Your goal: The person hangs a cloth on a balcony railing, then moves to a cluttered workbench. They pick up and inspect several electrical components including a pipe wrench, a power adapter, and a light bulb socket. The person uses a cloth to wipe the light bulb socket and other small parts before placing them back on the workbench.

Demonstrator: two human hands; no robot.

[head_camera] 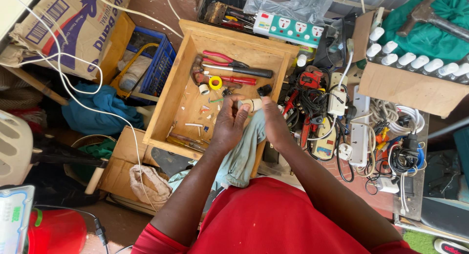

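So I've got both hands up over the wooden tray (171, 95), and between them is a small white roll (254, 104), looks like tape. My left hand (229, 122) has its fingertips pinched near one end of it, my right hand (273, 119) is closed on the other end, and a pale blue cloth (242, 156) hangs under my wrists.

What I reckon could go wrong: it's a light fingertip hold, so if the roll slips it drops into the tray among the pliers (222, 57) and the yellow tape (215, 82), or off the edge into the cable mess (317, 100).

Packaging-wise: big brown paper sack (73, 24) top left with blue and red lettering and a barcode, plain brown cardboard box (408, 88) on the right holding a row of white caps, and a white and green power strip (288, 28) at the top.
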